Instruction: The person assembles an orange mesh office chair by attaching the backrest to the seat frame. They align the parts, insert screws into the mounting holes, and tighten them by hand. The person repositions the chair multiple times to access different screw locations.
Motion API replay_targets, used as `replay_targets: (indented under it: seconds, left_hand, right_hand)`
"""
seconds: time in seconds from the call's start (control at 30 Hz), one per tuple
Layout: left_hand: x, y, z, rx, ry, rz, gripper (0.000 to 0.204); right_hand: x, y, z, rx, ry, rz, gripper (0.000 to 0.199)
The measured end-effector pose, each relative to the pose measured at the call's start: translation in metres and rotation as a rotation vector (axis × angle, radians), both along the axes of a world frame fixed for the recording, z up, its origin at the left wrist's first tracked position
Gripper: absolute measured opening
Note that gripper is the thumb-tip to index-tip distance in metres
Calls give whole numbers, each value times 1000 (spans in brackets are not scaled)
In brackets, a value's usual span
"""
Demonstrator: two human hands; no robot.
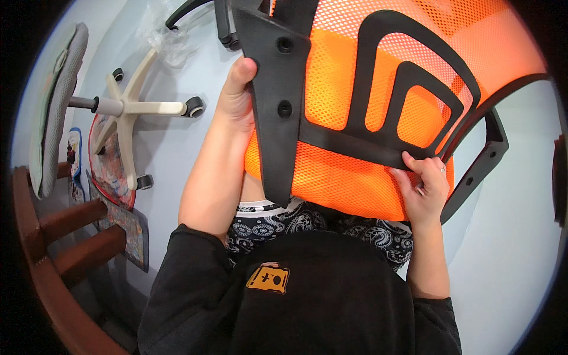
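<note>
Close over the lap: orange mesh backrest [355, 118] held up off the floor, bracket [278, 106] side facing, left hand [236, 97] clamped on the bracket's left edge, right hand [427, 183] pinching the black frame low right. Upper backrest cut off at top; most left fingers hidden behind the bracket. Far left: chair base [133, 107] and grey seat [56, 106] lying aside.

One orange mesh chair back [355, 177] with a black frame shows two bolt holes in its bracket [278, 106]. One white star base [127, 106] shows three visible castors. One grey seat [56, 106], two hands, one clear plastic bag [168, 41].
</note>
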State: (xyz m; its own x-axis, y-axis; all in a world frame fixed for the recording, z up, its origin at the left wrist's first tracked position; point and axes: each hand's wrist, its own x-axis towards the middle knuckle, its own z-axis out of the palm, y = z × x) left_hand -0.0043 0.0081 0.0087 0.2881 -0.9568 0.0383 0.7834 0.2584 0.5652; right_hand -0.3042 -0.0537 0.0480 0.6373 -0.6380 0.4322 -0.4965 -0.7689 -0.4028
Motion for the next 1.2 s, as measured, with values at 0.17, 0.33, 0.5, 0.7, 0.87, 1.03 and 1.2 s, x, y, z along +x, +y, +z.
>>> replay_targets:
  seconds: [0.17,0.33,0.5,0.7,0.87,1.03,1.2]
  left_hand:
    - [0,-2,0,-9,4,-39,73]
    - [3,-2,-4,-24,2,-43,73]
    - [3,-2,-5,-28,6,-10,71]
    - [9,-1,-9,-54,-186,2,66]
    - [8,-3,-8,-69,-123,28,63]
    - [8,-5,-9,-75,-129,18,63]
    - [4,-6,-9,-82,-111,43,65]
  right_hand:
    - [-2,-2,2,17,-1,4,30]
    - [-1,-1,2,25,-11,-13,29]
    - [1,1,0,28,-28,-18,29]
    - [-2,2,-1,31,4,-41,29]
    - [-2,2,-3,70,-25,-58,30]
    - [-5,2,-2,80,-7,-72,30]
    - [-5,5,-1,73,9,-84,29]
